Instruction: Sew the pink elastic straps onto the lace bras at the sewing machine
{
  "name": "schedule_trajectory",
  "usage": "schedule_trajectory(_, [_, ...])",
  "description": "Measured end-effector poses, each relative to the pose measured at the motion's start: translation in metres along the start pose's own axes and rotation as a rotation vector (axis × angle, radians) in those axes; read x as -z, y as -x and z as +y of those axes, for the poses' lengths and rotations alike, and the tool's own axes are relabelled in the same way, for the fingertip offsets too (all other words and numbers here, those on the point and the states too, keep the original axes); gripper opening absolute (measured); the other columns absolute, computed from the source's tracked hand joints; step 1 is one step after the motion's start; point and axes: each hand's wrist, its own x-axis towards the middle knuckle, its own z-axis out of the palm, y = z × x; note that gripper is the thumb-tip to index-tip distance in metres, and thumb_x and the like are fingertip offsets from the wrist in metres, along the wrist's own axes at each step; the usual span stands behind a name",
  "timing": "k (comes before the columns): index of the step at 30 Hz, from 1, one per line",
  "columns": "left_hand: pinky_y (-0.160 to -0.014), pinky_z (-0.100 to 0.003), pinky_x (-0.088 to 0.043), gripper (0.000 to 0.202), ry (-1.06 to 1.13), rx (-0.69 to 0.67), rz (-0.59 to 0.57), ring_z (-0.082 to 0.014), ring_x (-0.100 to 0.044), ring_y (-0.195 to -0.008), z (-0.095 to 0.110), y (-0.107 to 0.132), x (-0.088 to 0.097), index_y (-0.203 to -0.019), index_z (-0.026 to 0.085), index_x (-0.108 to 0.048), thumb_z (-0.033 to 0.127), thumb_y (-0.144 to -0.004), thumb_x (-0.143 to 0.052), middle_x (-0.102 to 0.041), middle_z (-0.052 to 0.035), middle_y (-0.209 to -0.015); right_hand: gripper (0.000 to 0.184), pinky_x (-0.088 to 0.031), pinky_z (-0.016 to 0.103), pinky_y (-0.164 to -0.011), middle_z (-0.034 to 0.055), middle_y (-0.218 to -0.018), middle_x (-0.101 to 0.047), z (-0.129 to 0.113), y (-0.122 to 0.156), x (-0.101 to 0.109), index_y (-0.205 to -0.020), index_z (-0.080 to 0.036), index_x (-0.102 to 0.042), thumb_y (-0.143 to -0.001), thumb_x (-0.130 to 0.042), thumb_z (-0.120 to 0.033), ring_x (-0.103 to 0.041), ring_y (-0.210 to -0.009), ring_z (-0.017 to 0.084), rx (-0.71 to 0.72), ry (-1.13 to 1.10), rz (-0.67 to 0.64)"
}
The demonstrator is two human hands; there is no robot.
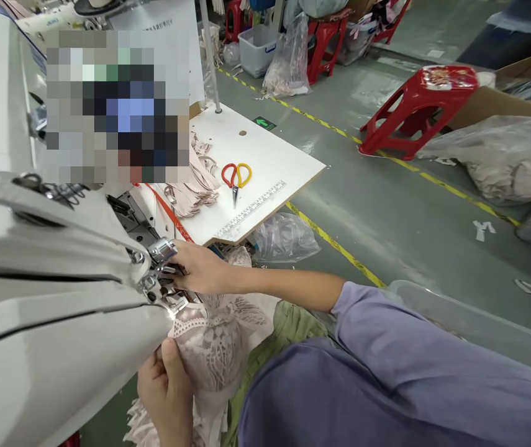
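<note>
A pale pink lace bra [216, 347] lies at the needle area of a white sewing machine [74, 347]. Below the needle, my left hand [167, 388] pinches the edge of the bra between thumb and fingers. My right hand [204, 267] reaches in from the right, close against the metal presser foot parts [165, 276]. Its fingertips are hidden behind the machine's fittings, so their grip does not show. More lace hangs beneath the right wrist. Olive-green cloth [288, 326] lies beside the bra, over the lap.
On the white tabletop [274, 146] lie scissors [235, 183] with red and yellow handles and a pile of beige fabric strips [195, 186]. Beyond are a red stool [418, 112], plastic bags [502, 155] and a clear bin [470, 329]. A blurred patch covers part of the background.
</note>
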Motion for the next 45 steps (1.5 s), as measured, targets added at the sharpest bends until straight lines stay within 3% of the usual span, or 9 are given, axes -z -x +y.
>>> schedule_trajectory(10, [-0.049, -0.026, -0.036, 0.027, 0.025, -0.043, 0.011, -0.0122, -0.046, -0.044, 0.006, 0.002, 0.006, -0.087, 0.02, -0.057, 0.047, -0.09, -0.054, -0.051, 0.0062, -0.057, 0.011, -0.046, 0.028, -0.083, 0.004, -0.098, -0.058, 0.005, 0.002, -0.002, -0.086, -0.017, -0.056, -0.079, -0.062, -0.01, -0.055, -0.091, 0.018, -0.056, -0.042, -0.014])
schedule_trajectory(17, [-0.056, -0.027, -0.039, 0.045, 0.054, -0.039, -0.053, -0.0154, -0.053, -0.057, 0.016, 0.004, 0.007, -0.054, 0.024, -0.041, 0.047, -0.091, -0.05, -0.05, 0.0016, -0.055, 0.014, -0.045, 0.028, -0.079, 0.0031, -0.095, -0.056, 0.003, 0.004, -0.004, -0.084, -0.017, -0.055, -0.074, -0.056, -0.007, -0.052, -0.089, 0.018, -0.077, -0.108, 0.013])
schedule_trajectory(21, [-0.066, -0.03, -0.045, 0.039, 0.187, 0.11, -0.11, -0.0209, -0.064, -0.073, 0.028, 0.0, 0.01, -0.094, 0.018, -0.061, 0.055, -0.088, -0.053, -0.068, -0.0034, -0.076, 0.015, -0.043, 0.028, -0.076, 0.0025, -0.094, -0.054, 0.002, 0.005, -0.008, -0.083, -0.017, -0.055, -0.073, -0.055, -0.006, -0.052, -0.087, 0.017, -0.086, -0.15, 0.026])
schedule_trajectory(24, [-0.074, -0.034, -0.049, 0.053, 0.355, 0.229, -0.338, -0.0272, -0.066, -0.092, 0.028, -0.001, 0.012, -0.114, 0.017, -0.06, 0.06, -0.084, -0.057, -0.072, -0.0091, -0.096, 0.008, -0.042, 0.026, -0.072, 0.0018, -0.091, -0.052, -0.004, 0.011, -0.004, -0.082, -0.017, -0.053, -0.078, -0.057, -0.01, -0.05, -0.08, 0.015, -0.127, -0.156, 0.043])
schedule_trajectory(28, [-0.081, -0.039, -0.052, 0.055, 0.766, 0.564, -0.752, -0.0297, -0.068, -0.094, 0.024, 0.019, 0.001, -0.108, 0.015, -0.066, 0.06, -0.077, -0.065, -0.074, -0.0125, -0.097, 0.012, -0.042, 0.026, -0.072, 0.0028, -0.096, -0.052, -0.022, 0.026, 0.022, -0.081, -0.017, -0.053, -0.086, -0.062, -0.023, -0.05, -0.081, 0.014, -0.175, -0.123, -0.031])
schedule_trajectory(33, [-0.084, -0.041, -0.051, 0.071, 0.832, 0.434, -1.029, -0.028, -0.068, -0.086, 0.012, 0.055, -0.045, -0.099, 0.014, -0.071, 0.078, -0.071, -0.059, -0.072, -0.011, -0.084, 0.02, -0.044, 0.025, -0.067, 0.0002, -0.083, -0.054, -0.029, 0.053, 0.047, -0.079, -0.018, -0.053, -0.086, -0.066, -0.03, -0.052, -0.077, 0.013, -0.291, -0.347, -0.202])
schedule_trajectory(38, [-0.072, -0.033, -0.048, 0.054, 0.645, 0.266, -1.029, -0.0219, -0.061, -0.075, -0.023, 0.052, -0.075, -0.077, 0.015, -0.071, 0.068, -0.071, -0.067, -0.067, -0.0059, -0.072, 0.025, -0.051, 0.026, -0.054, 0.0022, -0.076, -0.064, 0.02, 0.097, 0.038, -0.08, -0.017, -0.053, -0.075, -0.076, -0.026, -0.064, -0.067, 0.016, -0.883, -0.931, 0.301])
schedule_trajectory(41, [-0.061, -0.029, -0.04, 0.044, 0.464, 0.211, -0.889, -0.0186, -0.052, -0.063, -0.054, 0.037, -0.056, -0.06, 0.017, -0.065, 0.059, -0.067, -0.074, -0.06, -0.0022, -0.06, 0.029, -0.048, 0.02, -0.05, -0.0029, -0.069, -0.061, 0.06, 0.119, 0.053, -0.081, -0.02, -0.045, -0.073, -0.073, -0.019, -0.055, -0.053, 0.008, -0.908, -0.88, 0.651])
schedule_trajectory(45, [-0.057, -0.029, -0.036, 0.036, 0.291, 0.228, -0.663, -0.0196, -0.052, -0.059, -0.091, 0.02, -0.022, -0.07, 0.019, -0.07, 0.054, -0.065, -0.074, -0.06, -0.0015, -0.061, 0.027, -0.041, 0.012, -0.046, -0.0099, -0.066, -0.05, 0.092, 0.135, 0.102, -0.08, -0.022, -0.037, -0.081, -0.064, -0.021, -0.039, -0.045, 0.002, -0.812, -0.757, 1.081])
